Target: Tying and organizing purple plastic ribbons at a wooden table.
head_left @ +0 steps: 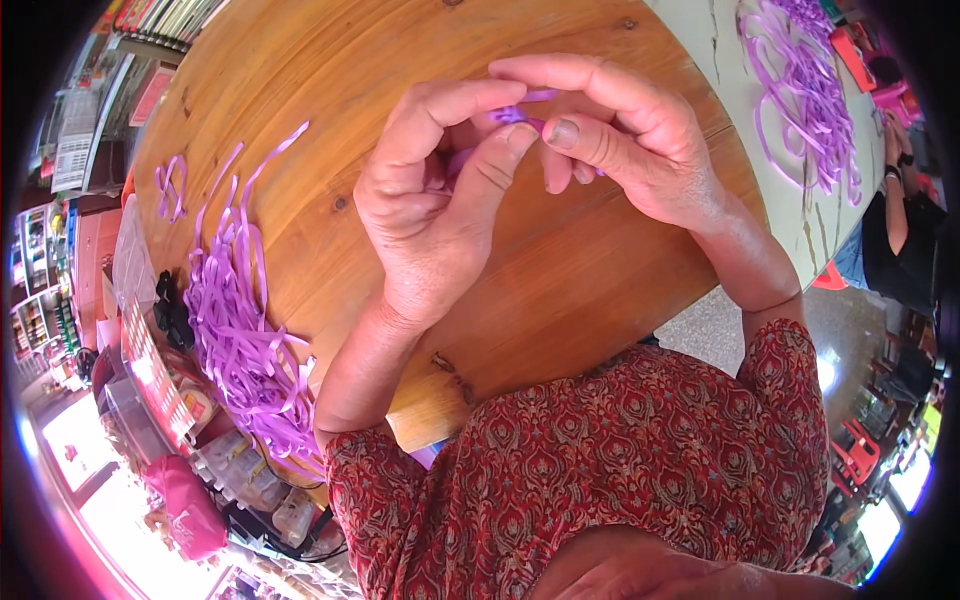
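Observation:
Above the wooden table, both my hands meet around a purple ribbon point(507, 115), which looks looped or knotted where they come together. My left hand point(435, 185) pinches it between thumb and fingers. My right hand point(630, 140) is closed at the other side, its thumb and curled fingers on the ribbon. Part of the ribbon is hidden inside my left palm and behind the right fingers. To the left of my left forearm lies a heap of loose purple ribbons point(235, 330), with a small separate ribbon loop point(172, 188) beyond it.
The round wooden table point(570, 300) spreads under my hands. On a pale marbled table point(720, 60) at the right lies another tangle of purple ribbons point(800, 100). A person point(905, 225) is at that table's far right. Clear boxes point(245, 470) and a pink bag point(185, 505) crowd the lower left.

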Demonstrator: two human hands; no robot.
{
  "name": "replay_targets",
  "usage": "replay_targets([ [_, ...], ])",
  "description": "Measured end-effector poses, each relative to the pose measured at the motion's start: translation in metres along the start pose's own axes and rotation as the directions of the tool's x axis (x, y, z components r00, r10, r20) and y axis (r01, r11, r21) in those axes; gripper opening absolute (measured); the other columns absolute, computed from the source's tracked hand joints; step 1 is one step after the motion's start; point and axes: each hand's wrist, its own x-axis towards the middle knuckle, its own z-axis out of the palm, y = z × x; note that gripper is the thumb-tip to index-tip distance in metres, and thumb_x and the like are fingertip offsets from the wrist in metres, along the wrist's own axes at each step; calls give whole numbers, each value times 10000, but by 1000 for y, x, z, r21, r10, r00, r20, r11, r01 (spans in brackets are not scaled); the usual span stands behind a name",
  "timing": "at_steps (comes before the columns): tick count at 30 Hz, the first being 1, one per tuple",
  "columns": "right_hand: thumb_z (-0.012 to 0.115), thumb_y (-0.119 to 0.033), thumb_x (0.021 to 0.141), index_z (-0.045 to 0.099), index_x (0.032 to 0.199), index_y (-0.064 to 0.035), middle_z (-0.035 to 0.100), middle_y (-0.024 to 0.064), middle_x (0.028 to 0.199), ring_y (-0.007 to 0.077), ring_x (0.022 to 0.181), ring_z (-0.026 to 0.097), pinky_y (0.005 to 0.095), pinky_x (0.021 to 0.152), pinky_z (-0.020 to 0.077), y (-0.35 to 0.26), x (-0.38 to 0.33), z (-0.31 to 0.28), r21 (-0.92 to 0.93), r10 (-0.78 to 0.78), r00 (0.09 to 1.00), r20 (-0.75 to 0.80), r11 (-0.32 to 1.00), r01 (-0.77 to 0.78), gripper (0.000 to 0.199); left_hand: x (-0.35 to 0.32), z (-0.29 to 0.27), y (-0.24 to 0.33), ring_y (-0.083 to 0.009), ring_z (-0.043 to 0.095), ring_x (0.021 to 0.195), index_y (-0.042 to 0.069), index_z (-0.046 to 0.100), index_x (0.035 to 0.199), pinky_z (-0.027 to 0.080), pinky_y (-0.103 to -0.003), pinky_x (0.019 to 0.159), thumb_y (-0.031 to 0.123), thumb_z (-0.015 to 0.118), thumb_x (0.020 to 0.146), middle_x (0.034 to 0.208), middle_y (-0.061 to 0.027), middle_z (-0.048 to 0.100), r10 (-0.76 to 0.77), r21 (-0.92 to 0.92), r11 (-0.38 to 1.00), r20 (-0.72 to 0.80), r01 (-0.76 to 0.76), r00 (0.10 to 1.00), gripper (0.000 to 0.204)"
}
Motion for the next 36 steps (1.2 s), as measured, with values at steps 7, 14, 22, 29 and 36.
replay_targets([
  [7, 520, -110, 938, 573, 1134, -15, 620, 34, 838, 57, 641, 542, 186, 562, 424, 0, 2, -3, 66, 101, 993, 56, 992, -105, 225, -2, 0, -1, -25, 514, 747, 13, 570, 1111, 422, -156, 702, -107, 597, 819, 833, 20, 540, -29, -147, 989, -7, 28, 1000, 317],
  [14, 540, -101, 927, 617, 988, -6, 611, 25, 753, 56, 633, 542, 190, 553, 419, 1, 0, -5, 41, 95, 995, 43, 994, -97, 137, -1, 0, -2, -60, 562, 787, 7, 610, 1041, 459, -187, 741, -86, 611, 820, 884, -8, 588, -198, -224, 955, -1, 193, 980, 241],
  [22, 582, -157, 910, 625, 917, -9, 579, -3, 678, 43, 638, 538, 188, 556, 412, -1, 1, -5, 15, 58, 997, 49, 998, -59, 154, 5, -9, -1, -65, 562, 781, 16, 641, 981, 451, -180, 712, -73, 625, 815, 908, -26, 573, -107, -102, 989, 33, 110, 994, 189],
  [29, 603, -129, 891, 631, 894, -12, 562, -1, 638, 47, 589, 533, 198, 539, 420, -3, -1, -8, -73, 85, 993, 77, 994, -79, 120, 9, -17, 13, -68, 485, 744, -3, 646, 966, 383, -163, 618, -80, 614, 806, 941, -45, 527, 95, 359, 921, 180, -155, 979, 180],
  [36, 605, -81, 879, 618, 957, 11, 580, 22, 744, 77, 595, 547, 201, 542, 431, -2, 0, -9, -47, 73, 990, 119, 997, -68, 121, 8, -23, 15, -68, 482, 720, 5, 636, 913, 378, -157, 607, -94, 611, 786, 917, -51, 519, 136, 423, 877, 234, -227, 963, 162],
])
